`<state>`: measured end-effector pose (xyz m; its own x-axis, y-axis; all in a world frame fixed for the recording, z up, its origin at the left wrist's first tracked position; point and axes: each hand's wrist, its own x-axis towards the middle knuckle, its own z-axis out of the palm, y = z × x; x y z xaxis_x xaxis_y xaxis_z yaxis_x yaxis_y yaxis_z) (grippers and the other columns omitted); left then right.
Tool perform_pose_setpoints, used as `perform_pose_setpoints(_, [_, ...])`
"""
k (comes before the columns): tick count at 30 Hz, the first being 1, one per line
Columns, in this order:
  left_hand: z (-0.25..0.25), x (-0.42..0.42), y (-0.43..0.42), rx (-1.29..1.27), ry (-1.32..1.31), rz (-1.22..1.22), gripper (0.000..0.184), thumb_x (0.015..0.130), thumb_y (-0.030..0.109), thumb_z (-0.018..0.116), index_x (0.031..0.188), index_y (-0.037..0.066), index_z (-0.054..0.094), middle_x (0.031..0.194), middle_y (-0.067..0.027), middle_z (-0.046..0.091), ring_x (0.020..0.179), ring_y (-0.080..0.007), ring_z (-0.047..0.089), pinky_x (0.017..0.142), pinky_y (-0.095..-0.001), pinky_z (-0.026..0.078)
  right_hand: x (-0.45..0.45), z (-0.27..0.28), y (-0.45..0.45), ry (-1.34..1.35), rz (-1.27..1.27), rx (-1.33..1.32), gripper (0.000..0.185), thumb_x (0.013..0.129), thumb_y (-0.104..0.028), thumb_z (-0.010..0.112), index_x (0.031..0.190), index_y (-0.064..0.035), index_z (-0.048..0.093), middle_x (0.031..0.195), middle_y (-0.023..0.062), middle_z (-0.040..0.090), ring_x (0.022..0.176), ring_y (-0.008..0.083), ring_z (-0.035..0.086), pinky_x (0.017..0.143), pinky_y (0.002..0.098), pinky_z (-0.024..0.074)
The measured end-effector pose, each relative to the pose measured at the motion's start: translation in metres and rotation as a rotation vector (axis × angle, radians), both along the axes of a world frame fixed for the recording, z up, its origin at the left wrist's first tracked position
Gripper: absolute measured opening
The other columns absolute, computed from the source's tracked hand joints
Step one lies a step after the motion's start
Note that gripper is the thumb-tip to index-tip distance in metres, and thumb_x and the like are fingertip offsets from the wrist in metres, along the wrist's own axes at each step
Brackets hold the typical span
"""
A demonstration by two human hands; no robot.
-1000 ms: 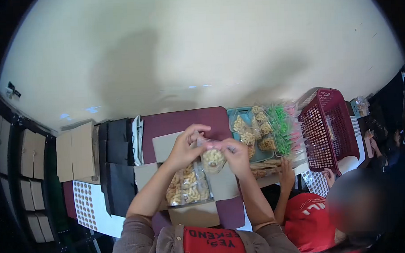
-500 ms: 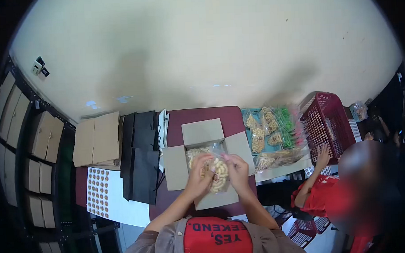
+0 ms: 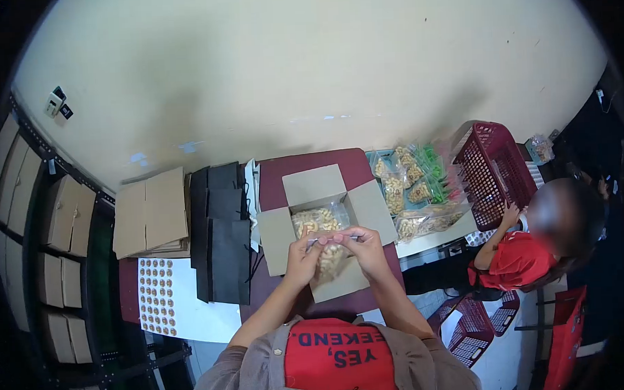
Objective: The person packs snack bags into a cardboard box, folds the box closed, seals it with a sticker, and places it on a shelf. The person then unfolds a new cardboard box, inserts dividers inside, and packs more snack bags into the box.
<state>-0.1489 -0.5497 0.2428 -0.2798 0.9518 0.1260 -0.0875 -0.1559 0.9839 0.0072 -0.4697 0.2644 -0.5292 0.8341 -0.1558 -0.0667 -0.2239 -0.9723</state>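
Grasps the top edge of a clear snack bag (image 3: 329, 262) with left hand (image 3: 303, 260) and right hand (image 3: 366, 249), pinching it between the fingertips of both. Holds it over the near side of an open carton (image 3: 313, 185), with filled bags (image 3: 318, 218) visible inside. Rests, carton included, on a maroon surface (image 3: 283, 170). To the left, shows black folded items (image 3: 221, 243) and flattened cardboard (image 3: 148, 213); to the right, more filled packets (image 3: 411, 181), then a maroon basket (image 3: 478, 182) beside a co-worker (image 3: 517, 258).

open carton (image 3: 314, 185) on maroon table (image 3: 275, 175)
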Motion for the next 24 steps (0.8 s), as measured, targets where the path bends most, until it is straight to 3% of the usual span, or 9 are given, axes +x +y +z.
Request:
perform_pose_setpoints(4, [0.015, -0.027, -0.012, 0.078, 0.060, -0.213, 0.036, 0.103, 0.030, 0.048, 0.109, 0.004, 0.072, 0.105, -0.0080, 0.074, 0.107, -0.0183, 0.065, 0.121, -0.0496, -0.003, 0.009, 0.012, 0.001, 0.005, 0.199, 0.156, 0.022, 0.095, -0.015, 0.065, 0.106, 0.0030, 0.072, 0.096, 0.0075, 0.072, 0.089, 0.0107, 0.063, 0.081, 0.0249, 0.0495])
perform_pose_setpoints(5, [0.005, -0.035, -0.015, 0.118, 0.091, -0.281, 0.039, 0.104, 0.031, 0.044, 0.115, 0.004, 0.070, 0.112, -0.0107, 0.071, 0.113, -0.0192, 0.062, 0.121, -0.0458, 0.011, 0.013, 0.024, -0.001, -0.038, 0.280, 0.236, 0.025, 0.098, -0.017, 0.062, 0.110, 0.0030, 0.071, 0.099, 0.0082, 0.072, 0.092, 0.0115, 0.063, 0.082, 0.0264, 0.0492])
perform_pose_setpoints(8, [0.009, -0.045, -0.028, -0.001, -0.135, -0.373, 0.040, 0.104, 0.031, 0.044, 0.119, 0.002, 0.067, 0.120, -0.0122, 0.067, 0.118, -0.0211, 0.058, 0.115, -0.0419, 0.027, 0.011, 0.023, -0.005, -0.046, 0.307, 0.217, 0.026, 0.098, -0.018, 0.061, 0.108, 0.0036, 0.072, 0.087, 0.0051, 0.070, 0.081, 0.0108, 0.061, 0.076, 0.0282, 0.0486])
perform_pose_setpoints(9, [0.009, -0.051, -0.027, 0.012, -0.097, -0.453, 0.043, 0.103, 0.027, 0.049, 0.137, 0.001, 0.052, 0.135, -0.0145, 0.055, 0.125, -0.0244, 0.052, 0.108, -0.0380, 0.037, 0.009, 0.016, -0.005, -0.055, 0.282, 0.271, 0.026, 0.099, -0.017, 0.059, 0.110, 0.0035, 0.071, 0.086, 0.0053, 0.069, 0.081, 0.0099, 0.061, 0.074, 0.0265, 0.0496])
perform_pose_setpoints(12, [0.016, -0.026, -0.038, 0.057, -0.019, -0.029, 0.061, 0.098, 0.023, 0.058, 0.149, 0.003, 0.032, 0.144, -0.0157, 0.043, 0.127, -0.0259, 0.047, 0.110, -0.0396, 0.035, -0.001, 0.001, -0.011, -0.096, 0.027, 0.200, 0.027, 0.100, -0.016, 0.057, 0.113, 0.0039, 0.069, 0.085, 0.0056, 0.068, 0.080, 0.0086, 0.061, 0.071, 0.0237, 0.0510])
perform_pose_setpoints(13, [0.008, -0.031, -0.036, 0.069, 0.186, -0.022, 0.078, 0.089, 0.017, 0.068, 0.151, 0.005, 0.022, 0.146, -0.0187, 0.034, 0.129, -0.0308, 0.044, 0.111, -0.0417, 0.034, -0.003, -0.003, -0.009, -0.048, -0.019, 0.172, 0.026, 0.100, -0.011, 0.056, 0.118, 0.0022, 0.068, 0.088, 0.0035, 0.066, 0.076, 0.0060, 0.058, 0.064, 0.0216, 0.0483])
perform_pose_setpoints(17, [0.020, -0.005, -0.039, 0.085, 0.729, 0.056, 0.075, 0.084, 0.014, 0.072, 0.144, 0.001, 0.030, 0.133, -0.0211, 0.040, 0.130, -0.0358, 0.040, 0.112, -0.0429, 0.031, -0.023, -0.014, -0.021, -0.004, -0.182, 0.391, 0.025, 0.099, -0.011, 0.058, 0.117, 0.0033, 0.067, 0.097, 0.0066, 0.067, 0.079, 0.0069, 0.061, 0.068, 0.0218, 0.0507])
perform_pose_setpoints(20, [-0.003, 0.005, -0.028, 0.067, 0.588, 0.159, 0.067, 0.087, 0.012, 0.069, 0.143, 0.001, 0.033, 0.136, -0.0209, 0.042, 0.129, -0.0335, 0.043, 0.111, -0.0419, 0.032, -0.022, -0.002, -0.025, 0.002, -0.076, 0.538, 0.032, 0.100, -0.014, 0.056, 0.128, 0.0019, 0.059, 0.118, 0.0130, 0.061, 0.100, 0.0153, 0.060, 0.087, 0.0275, 0.0483])
perform_pose_setpoints(24, [-0.044, 0.010, -0.012, 0.002, -0.239, 0.086, 0.056, 0.097, 0.008, 0.056, 0.146, 0.001, 0.030, 0.139, -0.0165, 0.045, 0.125, -0.0236, 0.049, 0.104, -0.0356, 0.041, -0.016, -0.002, -0.021, -0.008, -0.189, 0.463, 0.048, 0.100, -0.014, 0.055, 0.144, -0.0005, 0.042, 0.132, 0.0154, 0.055, 0.120, 0.0202, 0.053, 0.102, 0.0329, 0.0422])
